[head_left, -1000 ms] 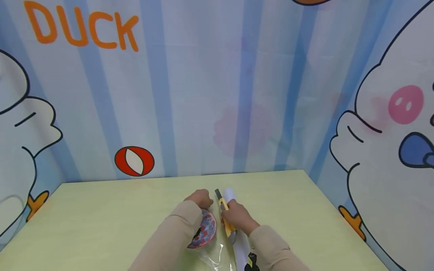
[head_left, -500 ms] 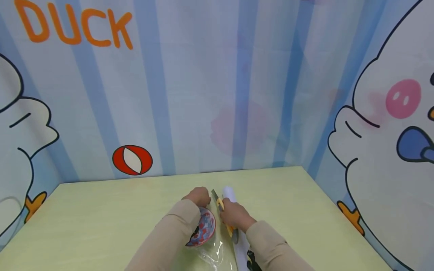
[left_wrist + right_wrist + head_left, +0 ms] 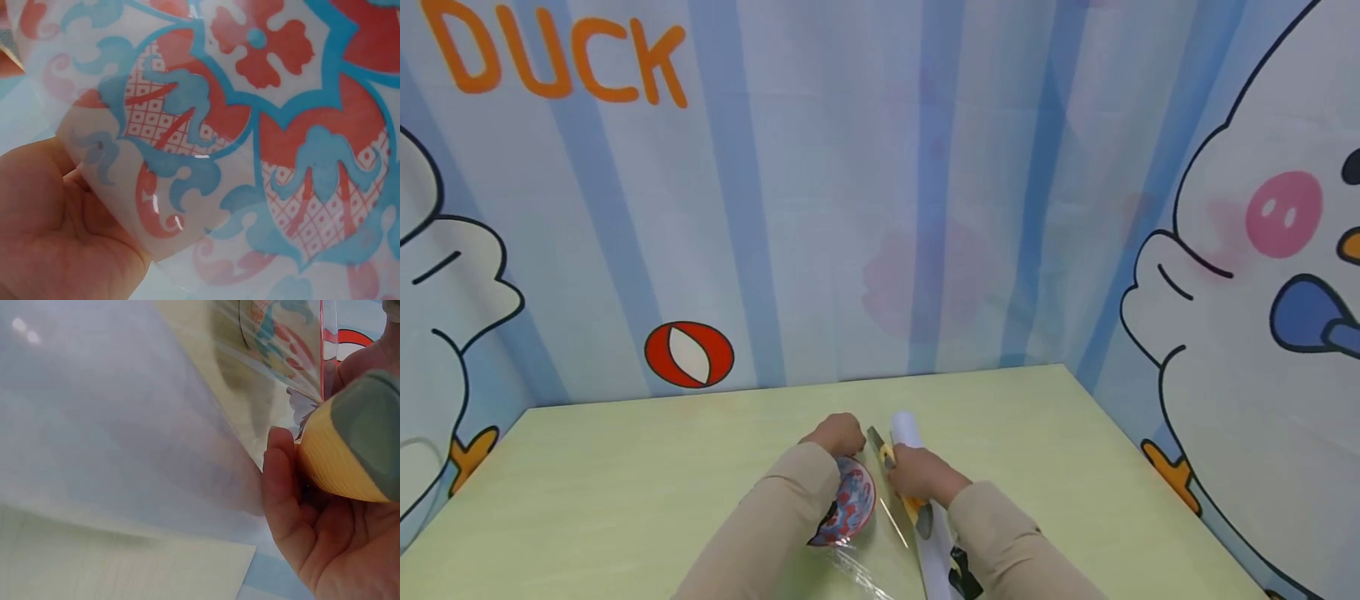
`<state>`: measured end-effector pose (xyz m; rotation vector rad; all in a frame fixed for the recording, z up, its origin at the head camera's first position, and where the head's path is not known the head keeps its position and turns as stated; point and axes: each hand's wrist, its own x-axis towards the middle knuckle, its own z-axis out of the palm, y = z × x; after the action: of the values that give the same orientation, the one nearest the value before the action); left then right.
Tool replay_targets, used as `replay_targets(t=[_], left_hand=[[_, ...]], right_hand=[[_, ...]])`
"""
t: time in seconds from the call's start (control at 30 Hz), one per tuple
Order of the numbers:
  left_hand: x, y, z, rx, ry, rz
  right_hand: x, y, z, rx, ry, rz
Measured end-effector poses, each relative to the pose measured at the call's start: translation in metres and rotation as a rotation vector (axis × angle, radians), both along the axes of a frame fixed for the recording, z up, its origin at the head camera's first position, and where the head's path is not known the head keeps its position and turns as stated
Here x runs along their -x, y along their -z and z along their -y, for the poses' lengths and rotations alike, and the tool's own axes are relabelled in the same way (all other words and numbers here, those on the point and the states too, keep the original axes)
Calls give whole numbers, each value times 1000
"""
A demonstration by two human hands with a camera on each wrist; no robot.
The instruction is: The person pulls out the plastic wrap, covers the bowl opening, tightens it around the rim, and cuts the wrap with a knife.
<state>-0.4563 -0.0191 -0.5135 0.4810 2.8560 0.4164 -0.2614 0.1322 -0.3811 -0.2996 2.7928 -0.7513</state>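
In the head view a round dish [image 3: 855, 500] with a red and blue pattern sits under my left forearm, partly hidden by the sleeve. Clear plastic film [image 3: 857, 571] hangs off its near side. My left hand [image 3: 838, 433] is at the dish's far edge, its curled fingers on the film; the fingertips are hidden. The left wrist view shows the floral pattern [image 3: 262, 56] through glossy film, the palm beside it. My right hand [image 3: 921, 473] grips a yellow and grey utility knife [image 3: 913, 508], tip pointing away. A long white roll [image 3: 934, 550] lies beneath that hand.
Below the right wrist, a small black object [image 3: 964, 575] lies against the roll. The pale yellow table [image 3: 662, 475] ends at a blue striped backdrop [image 3: 820, 208] with cartoon ducks. Side panels of the backdrop stand left and right.
The clear film between dish and roll was spread wide; it now shows as a narrow crumpled strip near the dish, plus a thin bright line. The hands and knife have shifted only slightly.
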Motion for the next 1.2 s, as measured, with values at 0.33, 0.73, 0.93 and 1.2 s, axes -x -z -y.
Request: replay_targets(t=[0.33,0.73,0.93,1.2], left_hand=[[-108,-110,-11,-31,-127,20],[-118,-116,-9,13,-56,-14],[-121,-127,-11,-34,-62,9],[-113,-127,-14,-26,-37,14]], right_hand=[[-18,-6,-2,-1,-69,47],[-32,-13,-20,118,-83,265],[-44,-13,-36,275,-48,412],[-66,-10,-69,424,-163,578]])
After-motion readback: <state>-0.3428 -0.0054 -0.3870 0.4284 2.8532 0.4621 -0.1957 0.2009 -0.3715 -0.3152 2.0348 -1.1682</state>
